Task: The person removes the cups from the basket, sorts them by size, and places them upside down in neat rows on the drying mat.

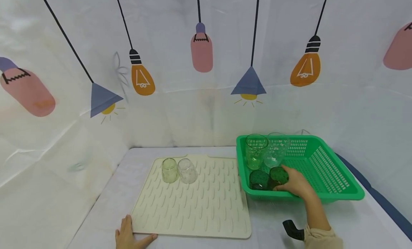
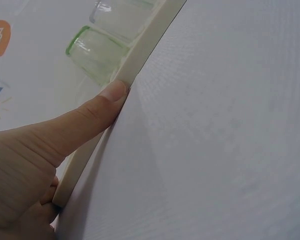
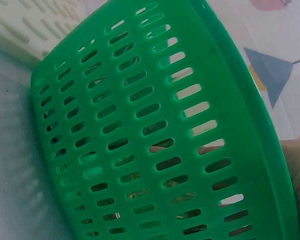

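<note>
Inside the green basket (image 1: 334,170), at its near left corner, my right hand (image 1: 297,183) holds a dark green glass (image 1: 277,175) between thumb and fingers. Another dark glass (image 1: 258,180) stands just left of it. Behind them are a tall light-green glass (image 1: 255,150) and a tall clear glass (image 1: 277,149). My left hand (image 1: 130,236) rests at the near left corner of the cream drying mat (image 1: 199,206), thumb along the front edge and fingers along the side. In the right wrist view the basket wall (image 3: 140,110) hides most of the right hand.
A small pale-green glass (image 1: 169,170) and a small clear glass (image 1: 187,171) stand side by side toward the back left of the mat. A black curved object (image 1: 293,230) is by the right wrist. A white sheet with printed lamps (image 1: 219,113) hangs behind the table.
</note>
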The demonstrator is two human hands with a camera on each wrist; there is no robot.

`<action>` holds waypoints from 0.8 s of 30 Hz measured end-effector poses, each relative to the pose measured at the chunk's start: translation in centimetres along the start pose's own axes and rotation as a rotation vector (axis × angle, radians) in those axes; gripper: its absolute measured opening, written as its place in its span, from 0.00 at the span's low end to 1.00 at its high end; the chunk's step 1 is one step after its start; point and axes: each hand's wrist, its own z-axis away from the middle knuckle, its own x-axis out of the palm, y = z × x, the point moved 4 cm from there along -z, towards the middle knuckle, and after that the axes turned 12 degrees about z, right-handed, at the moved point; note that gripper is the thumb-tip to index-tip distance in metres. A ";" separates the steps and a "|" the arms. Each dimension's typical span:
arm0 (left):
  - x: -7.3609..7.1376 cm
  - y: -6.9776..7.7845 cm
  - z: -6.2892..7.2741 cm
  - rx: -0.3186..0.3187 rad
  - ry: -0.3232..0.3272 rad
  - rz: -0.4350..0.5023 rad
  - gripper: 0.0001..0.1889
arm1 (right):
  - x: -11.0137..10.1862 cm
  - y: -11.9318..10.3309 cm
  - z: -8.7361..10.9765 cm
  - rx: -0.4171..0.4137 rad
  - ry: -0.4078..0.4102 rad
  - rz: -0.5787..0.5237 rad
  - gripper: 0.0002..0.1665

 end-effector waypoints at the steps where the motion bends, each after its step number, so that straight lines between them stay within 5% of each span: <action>1: 0.0 0.0 0.0 0.000 0.002 0.002 0.70 | 0.0 -0.1 0.0 0.000 0.001 0.001 0.60; 15: 0.1 -0.1 0.1 -0.013 -0.008 0.008 0.71 | -0.2 -0.3 0.1 0.024 0.020 -0.018 0.51; 24: 0.2 -0.2 -0.2 -0.012 -0.011 0.005 0.71 | -0.7 -0.1 1.3 -0.029 0.231 -0.097 0.53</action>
